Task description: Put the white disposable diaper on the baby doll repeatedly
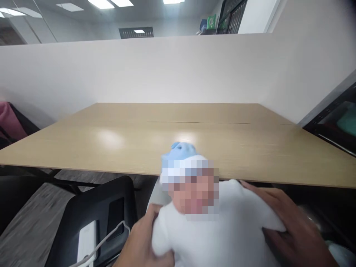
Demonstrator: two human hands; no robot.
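A baby doll-like figure [211,230] in white clothing is upright on my lap, just below the table's front edge. Its light blue and white cap [182,152] overlaps the tabletop from this angle, and the head area is blurred into blocks. My left hand [146,239] wraps round its arm on the left side of the picture, thumb on top and fingers curled below. On the opposite side my right hand [294,226] grips the white-clothed arm or shoulder, fingers over the top and thumb underneath. Whether it is a doll cannot be told for sure.
A wooden table [133,148] stretches ahead up to a white partition [178,70]. At my left, a black chair [111,196] bears a white power bank-like block [86,241] with a cable and a dark flat object [116,215]. A black-framed screen-like panel [333,115] stands right.
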